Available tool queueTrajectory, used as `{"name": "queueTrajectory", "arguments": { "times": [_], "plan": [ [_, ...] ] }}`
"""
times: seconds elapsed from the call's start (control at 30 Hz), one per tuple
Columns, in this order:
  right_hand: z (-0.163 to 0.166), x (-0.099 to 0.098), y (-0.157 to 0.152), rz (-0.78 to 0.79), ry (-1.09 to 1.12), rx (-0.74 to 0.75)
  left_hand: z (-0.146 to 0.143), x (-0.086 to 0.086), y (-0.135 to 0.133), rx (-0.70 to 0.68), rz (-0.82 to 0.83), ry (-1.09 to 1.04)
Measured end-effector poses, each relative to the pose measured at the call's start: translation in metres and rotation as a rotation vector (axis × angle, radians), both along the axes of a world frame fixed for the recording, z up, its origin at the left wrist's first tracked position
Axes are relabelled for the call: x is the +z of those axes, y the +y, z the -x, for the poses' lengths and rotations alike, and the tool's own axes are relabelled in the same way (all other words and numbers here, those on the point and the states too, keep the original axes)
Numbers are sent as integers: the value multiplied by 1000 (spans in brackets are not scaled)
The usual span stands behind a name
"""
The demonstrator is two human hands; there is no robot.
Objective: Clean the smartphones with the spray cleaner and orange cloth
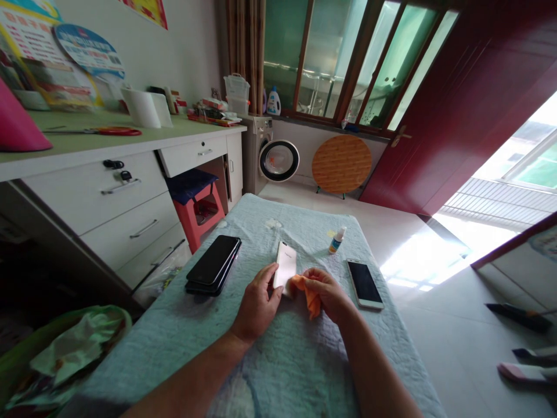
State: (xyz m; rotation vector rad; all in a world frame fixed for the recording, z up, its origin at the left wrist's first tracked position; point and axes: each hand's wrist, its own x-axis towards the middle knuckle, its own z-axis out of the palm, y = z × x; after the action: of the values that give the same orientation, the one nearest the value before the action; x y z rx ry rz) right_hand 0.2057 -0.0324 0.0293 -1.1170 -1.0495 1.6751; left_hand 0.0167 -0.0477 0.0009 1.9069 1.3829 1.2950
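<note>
A white smartphone [286, 264] is tilted up over the cloth-covered table, its back towards me. My left hand [260, 299] grips it along its left side and lower corner. An orange cloth [311, 297] hangs bunched from the fingers of my right hand [325, 290], and its upper end is against the phone's lower right edge. To the left lies a stack of dark phones [215, 261], the top one with its black screen up. On the right are a small spray bottle [337, 240], standing upright, and another white-framed phone [364, 284], screen up.
A light blue quilted cover [261, 217] drapes the table. Left of it stand a red stool [200, 212], a desk with drawers [130, 197] and a lined waste bin [126, 325]. Beyond are a washing machine with its door open [279, 161] and a round wooden tabletop [342, 164].
</note>
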Motion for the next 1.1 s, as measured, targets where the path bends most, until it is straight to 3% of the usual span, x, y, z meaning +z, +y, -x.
{"name": "queueTrajectory", "arguments": {
  "times": [0.2,0.63,1.1],
  "plan": [
    [-15,-5,5,65,-32,-95,-2,0,-4,-62,34,-35],
    [-19,-9,9,2,-191,-98,-1,5,-4,-38,217,120],
    [-13,-2,6,-24,-299,-141,-4,-2,-2,-54,124,310]
  ]
}}
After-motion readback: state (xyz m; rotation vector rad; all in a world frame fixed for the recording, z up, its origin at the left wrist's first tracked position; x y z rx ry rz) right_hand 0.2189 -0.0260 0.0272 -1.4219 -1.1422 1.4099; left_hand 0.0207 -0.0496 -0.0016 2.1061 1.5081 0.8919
